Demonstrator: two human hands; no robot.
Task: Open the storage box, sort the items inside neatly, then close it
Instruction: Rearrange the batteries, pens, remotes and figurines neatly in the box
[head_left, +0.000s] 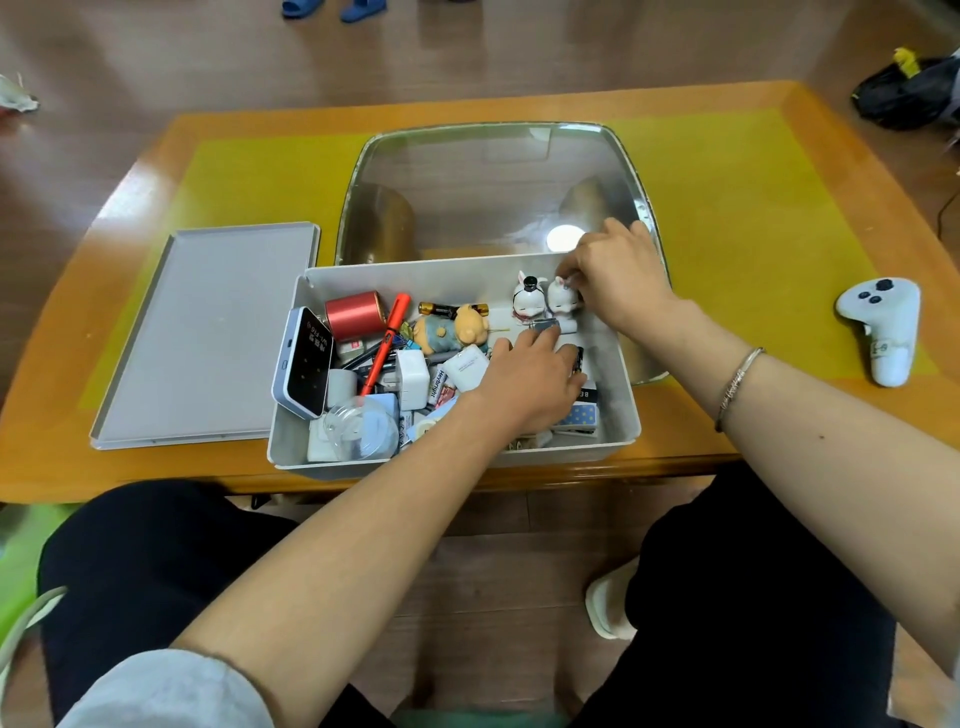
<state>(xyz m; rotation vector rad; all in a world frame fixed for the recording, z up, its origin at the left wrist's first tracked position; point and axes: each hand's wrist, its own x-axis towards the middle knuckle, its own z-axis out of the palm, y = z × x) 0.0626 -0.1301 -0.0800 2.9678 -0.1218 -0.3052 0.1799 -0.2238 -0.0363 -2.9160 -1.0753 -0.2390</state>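
An open white storage box (621, 395) stands at the table's near edge, full of small items. Its grey lid (208, 338) lies flat on the table to the left. At the box's far right corner my right hand (618, 275) pinches a white rabbit figurine (562, 300), which stands beside a second rabbit figurine with a black hat (527, 299). My left hand (530, 384) reaches into the middle right of the box, fingers lying on a small grey object (543, 326) and on flat packs. A red tin (353, 314), an orange pen (384, 343) and a bear toy (452, 332) lie further left.
A clear domed cover (493, 187) sits behind the box. A white game controller (883, 327) lies at the table's right. Inside the box at the left are a phone-like device (304, 364), a clear cup (358, 431), white chargers (413, 382) and batteries (447, 310).
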